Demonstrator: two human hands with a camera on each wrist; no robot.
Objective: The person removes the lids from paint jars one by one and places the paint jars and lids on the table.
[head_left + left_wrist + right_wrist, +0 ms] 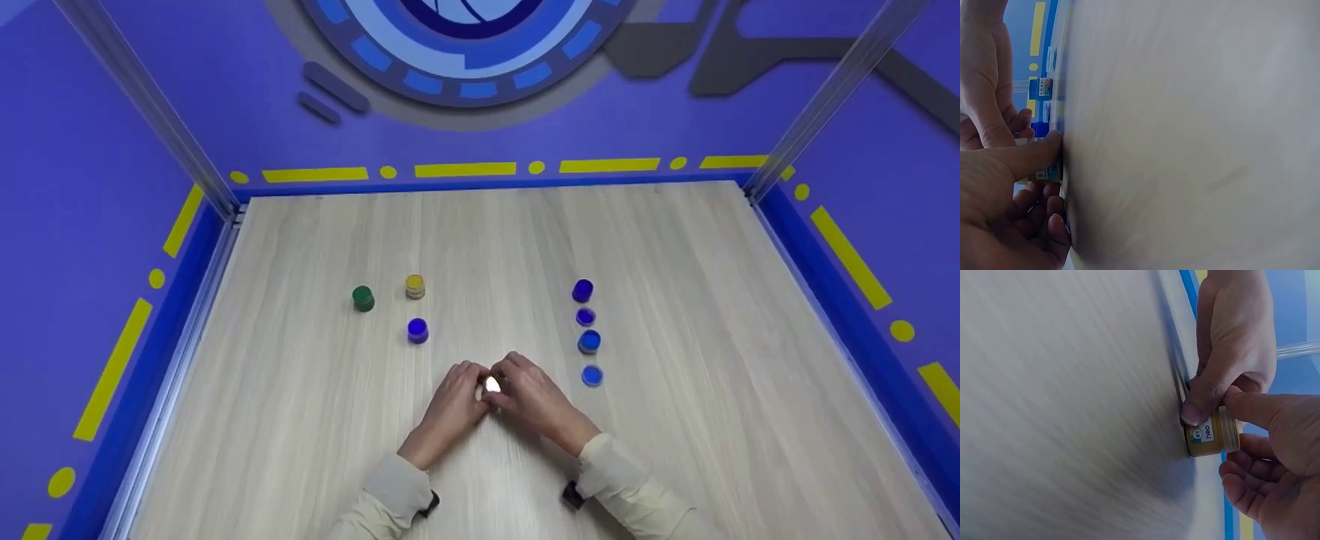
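A small paint jar (pixel 1203 445) with ochre-yellow paint, a "deli" label and a clear lid (pixel 1230 430) stands on the table between both hands. My left hand (pixel 456 397) holds the jar's body, its thumb (pixel 1196 408) pressed along the label side. From the other side my right hand (pixel 536 396) grips the lid, thumb at one edge and curled fingers at the other. Seen from above, the lid shines white with glare and the fingers hide most of the jar.
Left of centre stand a green jar (pixel 363 298), a yellow jar (pixel 415 286) and a purple jar (pixel 418 331). At right, a dark violet jar (pixel 583 291), a flat violet lid (pixel 586 316), a blue jar (pixel 589 342) and a flat blue lid (pixel 592 376) form a column.
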